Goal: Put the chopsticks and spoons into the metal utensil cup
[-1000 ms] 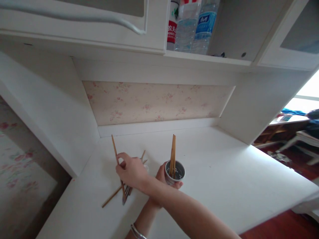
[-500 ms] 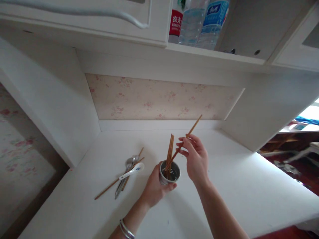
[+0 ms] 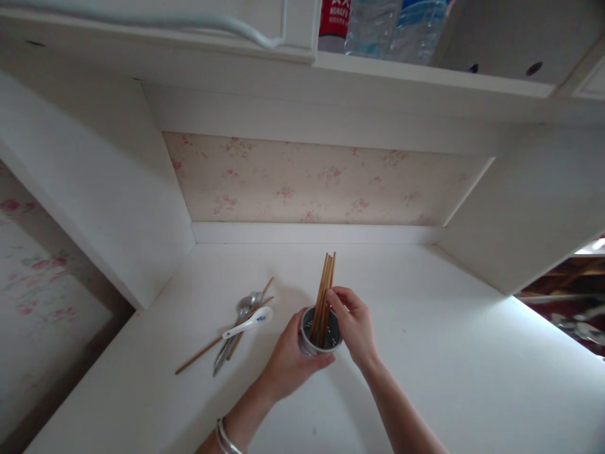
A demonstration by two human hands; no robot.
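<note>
My left hand (image 3: 293, 353) is wrapped round a grey metal utensil holder (image 3: 308, 345), tilted so that its open top faces me. Several wooden chopsticks (image 3: 323, 284) stand in the holder and lean together. The fingertips of my right hand (image 3: 352, 318) pinch a chopstick (image 3: 332, 277) at the right of this bundle, its lower end inside the holder. Left of the holder, a white porcelain spoon (image 3: 255, 320) with a blue mark lies across metal spoons (image 3: 244, 305) and loose chopsticks (image 3: 201, 356) on the white tabletop (image 3: 416, 366).
Above the tabletop runs a cabinet shelf with plastic bottles (image 3: 373, 28) and a white door with a curved handle (image 3: 189, 24). White side panels (image 3: 89, 183) flank the work surface. Behind is a floral wallpaper strip (image 3: 302, 180).
My right hand has moved down and left toward the holder. The chopstick it held slanting out to the right now stands nearly upright against the others. The camera view has shifted slightly.
</note>
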